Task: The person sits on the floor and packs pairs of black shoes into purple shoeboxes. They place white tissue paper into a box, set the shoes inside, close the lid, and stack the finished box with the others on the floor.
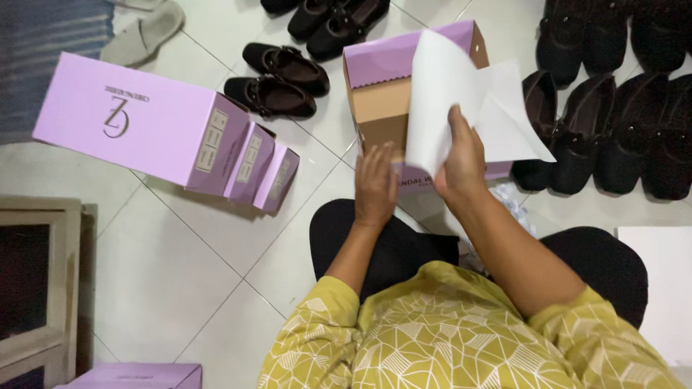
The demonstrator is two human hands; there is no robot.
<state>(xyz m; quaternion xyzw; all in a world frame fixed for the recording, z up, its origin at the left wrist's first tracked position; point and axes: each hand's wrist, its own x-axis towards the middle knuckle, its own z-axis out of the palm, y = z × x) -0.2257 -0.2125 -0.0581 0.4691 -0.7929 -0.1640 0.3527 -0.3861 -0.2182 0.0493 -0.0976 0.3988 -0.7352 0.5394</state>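
Observation:
An open lilac shoe box [375, 65] with a brown cardboard inside stands on the tiled floor in front of my knees. My right hand [461, 162] is shut on a sheet of white tissue paper [450, 94], lifted over the box's right half. My left hand [375, 184] rests flat with fingers together at the box's near edge, holding nothing that I can see. The paper hides much of the inside of the box.
Three closed lilac boxes [155, 119] lie stacked sideways at the left. Black shoes [277, 79] sit beyond them, more black shoes [620, 122] line the right. A wooden frame [43, 281] is at lower left, another lilac box [137, 376] at the bottom edge, white paper [663, 281] at right.

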